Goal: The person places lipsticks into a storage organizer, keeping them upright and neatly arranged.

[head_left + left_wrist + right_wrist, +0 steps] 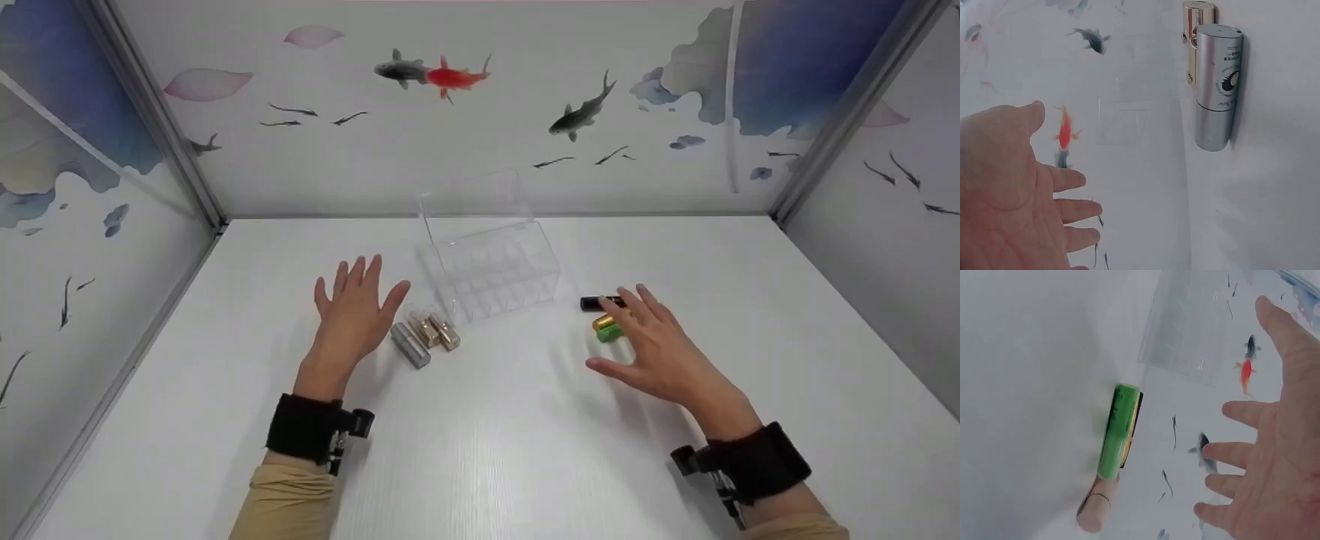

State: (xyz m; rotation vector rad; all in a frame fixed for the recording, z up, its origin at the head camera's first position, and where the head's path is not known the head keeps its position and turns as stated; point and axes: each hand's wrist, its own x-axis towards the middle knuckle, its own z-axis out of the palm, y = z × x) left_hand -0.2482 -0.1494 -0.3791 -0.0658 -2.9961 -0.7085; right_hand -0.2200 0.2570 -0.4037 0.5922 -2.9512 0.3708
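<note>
My left hand [351, 319] is spread with nothing in it, just left of a silver tube [410, 346]. Two gold lipstick-like tubes [445, 332] lie against that tube's right side. Over on the right, my right hand [664, 360] reaches above a second group with its fingers apart, holding nothing. Under its fingertips are a black tube [592, 304], a gold tube [602, 322] and a green tube [609, 333], partly covered by the hand. The right wrist view also has a pinkish tube [1095, 512] at the green one's end.
Between the hands, farther back, stands a clear plastic box [504, 262] divided into small compartments, its transparent lid [480, 202] raised. White panels with painted fish [457, 78] enclose the white table [465, 450] at the back and sides.
</note>
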